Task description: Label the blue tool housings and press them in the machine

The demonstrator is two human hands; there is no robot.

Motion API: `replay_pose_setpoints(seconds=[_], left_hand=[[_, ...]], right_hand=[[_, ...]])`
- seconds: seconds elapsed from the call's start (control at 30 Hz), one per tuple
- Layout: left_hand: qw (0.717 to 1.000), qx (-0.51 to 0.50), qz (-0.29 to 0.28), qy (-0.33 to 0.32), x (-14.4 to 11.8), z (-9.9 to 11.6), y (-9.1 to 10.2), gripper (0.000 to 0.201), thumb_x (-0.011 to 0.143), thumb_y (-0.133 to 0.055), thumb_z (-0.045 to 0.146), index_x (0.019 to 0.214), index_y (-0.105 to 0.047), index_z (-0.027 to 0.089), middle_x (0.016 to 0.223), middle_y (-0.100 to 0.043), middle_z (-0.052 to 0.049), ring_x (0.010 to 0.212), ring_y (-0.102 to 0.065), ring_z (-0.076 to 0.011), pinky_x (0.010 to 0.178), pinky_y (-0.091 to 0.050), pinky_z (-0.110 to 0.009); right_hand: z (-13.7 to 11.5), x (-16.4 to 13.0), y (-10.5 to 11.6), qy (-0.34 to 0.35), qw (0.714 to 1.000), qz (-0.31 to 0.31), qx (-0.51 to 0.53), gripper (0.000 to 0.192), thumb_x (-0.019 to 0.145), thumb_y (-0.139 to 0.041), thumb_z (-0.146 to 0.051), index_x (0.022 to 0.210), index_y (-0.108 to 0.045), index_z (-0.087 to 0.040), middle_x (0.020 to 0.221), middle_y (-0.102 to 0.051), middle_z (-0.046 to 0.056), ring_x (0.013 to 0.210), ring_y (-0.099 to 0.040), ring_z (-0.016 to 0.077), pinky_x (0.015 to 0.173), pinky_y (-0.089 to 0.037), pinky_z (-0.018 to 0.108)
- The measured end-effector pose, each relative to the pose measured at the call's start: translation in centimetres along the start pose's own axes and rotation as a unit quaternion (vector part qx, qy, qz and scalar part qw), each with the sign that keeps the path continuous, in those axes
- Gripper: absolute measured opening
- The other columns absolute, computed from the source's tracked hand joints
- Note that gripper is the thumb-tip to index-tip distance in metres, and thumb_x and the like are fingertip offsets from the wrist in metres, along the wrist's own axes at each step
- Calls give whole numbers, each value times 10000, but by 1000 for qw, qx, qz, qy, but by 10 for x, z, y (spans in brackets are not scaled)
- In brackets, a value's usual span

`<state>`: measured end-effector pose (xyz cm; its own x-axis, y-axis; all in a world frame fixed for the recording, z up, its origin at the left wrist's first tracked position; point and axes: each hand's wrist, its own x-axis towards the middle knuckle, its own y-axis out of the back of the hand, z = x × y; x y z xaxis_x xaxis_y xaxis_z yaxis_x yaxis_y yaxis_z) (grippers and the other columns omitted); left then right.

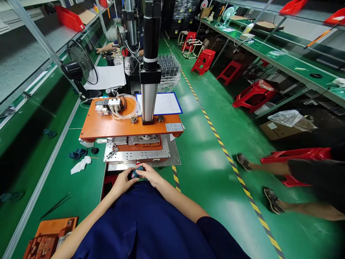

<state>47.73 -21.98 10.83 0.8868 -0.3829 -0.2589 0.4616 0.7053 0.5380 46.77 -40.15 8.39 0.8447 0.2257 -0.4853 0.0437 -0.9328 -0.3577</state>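
I look down over a long green workbench (67, 180) that runs from 7 o'clock up to 11 o'clock. At 12 o'clock on it stands an orange-topped pneumatic press (129, 124) with a tall silver and black cylinder column (149, 72) and a bare perforated steel base plate (140, 154). A black desk fan (81, 68) stands at 10 o'clock. A row of red plastic stools (203, 61) lines the green floor at 1 o'clock, and another person's legs in sandals (272, 180) cross at 3 o'clock.

At centre, just below the base plate's front edge, my left hand (122, 181) and right hand (151, 174) meet above my dark blue lap. Between them sits a small dark blue part (135, 173), pinched by the fingertips of both hands, fingers curled in around it. At 9 o'clock, more small blue parts (78, 154) and a crumpled white cloth (81, 165) lie on the bench. Thin black tweezers (56, 205) lie at 8 o'clock.
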Motion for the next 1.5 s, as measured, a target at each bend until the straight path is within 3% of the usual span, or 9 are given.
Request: replay_pose_setpoints(seconds=[0.4,0.7,0.87,1.0,1.07,1.13,1.23,1.3,1.5], left_hand=[[1000,10,16,21,0,1,-8,492,759,-720,401,1196,-647,188,1187,-736,-96,1090,-685,-276,985,-518,-410],[999,22,29,29,1,3,-14,491,749,-733,393,1195,-660,203,1181,-742,-85,1087,-691,-277,979,-524,-402],[999,23,38,28,0,6,-17,488,747,-734,388,1191,-664,197,1180,-743,-87,1083,-695,-278,970,-530,-397],[998,23,45,27,0,10,-17,471,739,-743,397,1159,-679,194,1135,-758,-76,1048,-704,-274,942,-539,-383],[998,23,55,32,1,11,-15,467,748,-736,415,1146,-682,178,1085,-768,-79,996,-713,-272,913,-546,-385],[996,24,70,42,3,10,-12,480,764,-718,442,1149,-677,159,1036,-771,-83,949,-716,-271,891,-549,-393],[994,21,96,51,7,8,-6,519,781,-695,469,1184,-660,145,1054,-764,-89,976,-707,-273,923,-534,-401],[993,18,109,48,10,7,-2,536,785,-687,475,1210,-650,151,1125,-750,-91,1048,-691,-274,973,-513,-396],[988,38,145,35,17,5,9,515,804,-663,487,1219,-640,182,1114,-753,-75,1010,-707,-260,911,-550,-376]], right_hand=[[-4,1,7,-6,1000,-15,-5,453,611,-833,-445,949,-650,-205,943,-657,14,869,-633,172,717,-501,285],[-4,3,14,1,999,-27,-17,424,626,-823,-444,932,-652,-204,1013,-667,31,889,-648,182,707,-516,285],[-2,2,15,19,998,-32,-59,395,691,-767,-474,955,-644,-207,1138,-659,57,908,-665,182,697,-528,279],[-4,1,19,57,988,-36,-141,347,792,-682,-473,1012,-658,-206,1088,-692,57,923,-679,194,728,-550,307],[-13,4,31,88,975,-19,-201,333,852,-629,-459,1074,-669,-214,1047,-708,58,939,-677,205,785,-553,344],[-28,12,50,130,954,33,-267,357,902,-578,-430,1184,-648,-221,1150,-686,89,1072,-638,240,921,-515,409],[-59,36,83,187,902,130,-366,419,938,-536,-360,1327,-577,-207,1440,-513,149,1399,-370,318,1142,-304,508],[-76,58,101,202,867,156,-427,387,922,-562,-310,1282,-619,-178,1440,-512,175,1452,-261,356,1177,-194,545],[-98,112,112,218,800,144,-541,239,822,-707,-267,1031,-726,-153,1173,-703,184,1269,-508,391,1136,-244,556]])
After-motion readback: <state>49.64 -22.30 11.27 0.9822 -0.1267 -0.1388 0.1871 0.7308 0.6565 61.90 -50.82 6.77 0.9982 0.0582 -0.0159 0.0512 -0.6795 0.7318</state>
